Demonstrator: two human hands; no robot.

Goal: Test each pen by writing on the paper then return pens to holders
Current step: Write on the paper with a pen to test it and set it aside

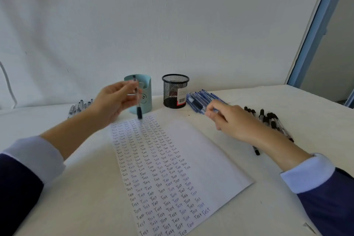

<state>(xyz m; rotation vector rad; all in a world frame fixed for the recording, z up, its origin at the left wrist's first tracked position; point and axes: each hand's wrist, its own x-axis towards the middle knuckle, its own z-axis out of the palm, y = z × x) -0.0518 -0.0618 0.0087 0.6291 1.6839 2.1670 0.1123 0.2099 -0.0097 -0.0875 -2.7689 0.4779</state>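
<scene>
At 12 o'clock of the paper [201, 149], just in front of the teal holder [147, 85], the left hand [116, 99] pinches a black pen [139, 110] by its upper half, tip down. The right hand [228, 119] curls over the blue pens [198, 99] at 2 o'clock; blur hides whether it grips 1. These pens look light, stiff and smooth, so a mid-barrel pinch should suit.

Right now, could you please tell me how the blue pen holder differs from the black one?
The blue holder has solid walls with a smiley face; the black holder is see-through wire mesh with a barcode label. The left hand and its pen partly cover the blue holder; the black holder stands unobstructed. Both stand upright beyond the paper, near the wall.
</scene>
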